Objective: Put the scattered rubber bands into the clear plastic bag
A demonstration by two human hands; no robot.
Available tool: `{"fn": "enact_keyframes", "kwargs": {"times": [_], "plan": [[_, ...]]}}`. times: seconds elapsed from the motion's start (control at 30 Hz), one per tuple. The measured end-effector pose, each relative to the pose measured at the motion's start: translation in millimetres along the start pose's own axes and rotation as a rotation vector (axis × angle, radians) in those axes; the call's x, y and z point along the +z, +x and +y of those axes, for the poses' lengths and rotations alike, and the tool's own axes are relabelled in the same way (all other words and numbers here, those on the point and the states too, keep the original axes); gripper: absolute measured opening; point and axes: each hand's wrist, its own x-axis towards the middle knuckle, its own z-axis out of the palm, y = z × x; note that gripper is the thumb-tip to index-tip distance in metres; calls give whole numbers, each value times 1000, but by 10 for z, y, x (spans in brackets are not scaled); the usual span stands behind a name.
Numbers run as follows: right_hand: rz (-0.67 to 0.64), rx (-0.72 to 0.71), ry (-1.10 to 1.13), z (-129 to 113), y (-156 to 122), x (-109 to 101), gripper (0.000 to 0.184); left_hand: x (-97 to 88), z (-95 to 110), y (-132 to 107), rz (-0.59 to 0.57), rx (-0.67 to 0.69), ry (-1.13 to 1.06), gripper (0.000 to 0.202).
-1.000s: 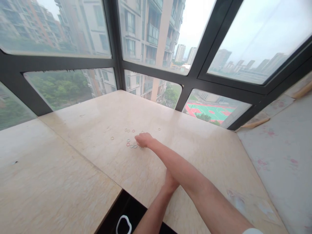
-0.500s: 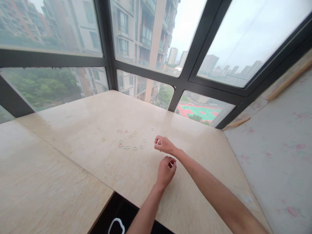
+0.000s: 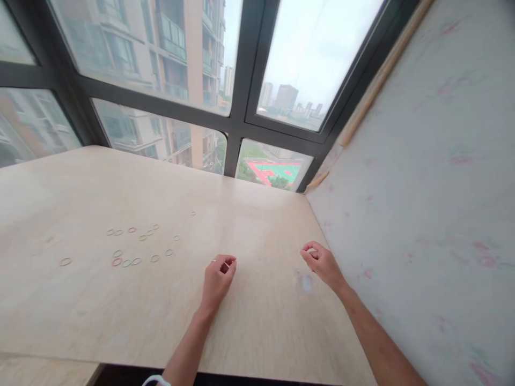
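Note:
My left hand (image 3: 219, 277) rests low over the tabletop, fingers curled and the thumb pinched toward the forefinger. A thin pale sliver shows at its fingertips, too small to name. To the right, my right hand (image 3: 323, 264) is closed in a loose pinch; whatever it holds, if anything, cannot be made out. Just below its fingertips lies a small clear plastic bag (image 3: 306, 282). Several thin rings that look like rubber bands lie scattered left of my left hand, among them a red band (image 3: 116, 262), a green band (image 3: 155, 258) and a yellow band (image 3: 65, 261).
The pale marbled tabletop (image 3: 257, 327) runs back to dark window frames (image 3: 237, 120). A wall with a faint flower pattern (image 3: 422, 214) bounds it on the right. Along the front edge is a dark gap (image 3: 241, 378).
The view has swung to the right. My right hand has moved away from my left hand, rightward to the plastic bag near the wall. The scattered bands appear unmoved on the table.

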Motion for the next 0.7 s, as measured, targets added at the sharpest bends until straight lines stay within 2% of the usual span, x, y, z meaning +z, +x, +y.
{"fn": "enact_keyframes", "kwargs": {"times": [0.1,0.2,0.47,0.7], "plan": [[106,31,-129,232,-159,-208,22,-7,4,-2,-4,-14,10,18],[142,41,-200,387,-277,-288,21,-11,13,-4,0,-33,22,20],[71,13,-221,576,-396,-199,19,-17,17,-17,4,-60,57,23],[133,32,-125,612,-652,-102,28,-15,-5,-21,10,-77,57,23]]}}
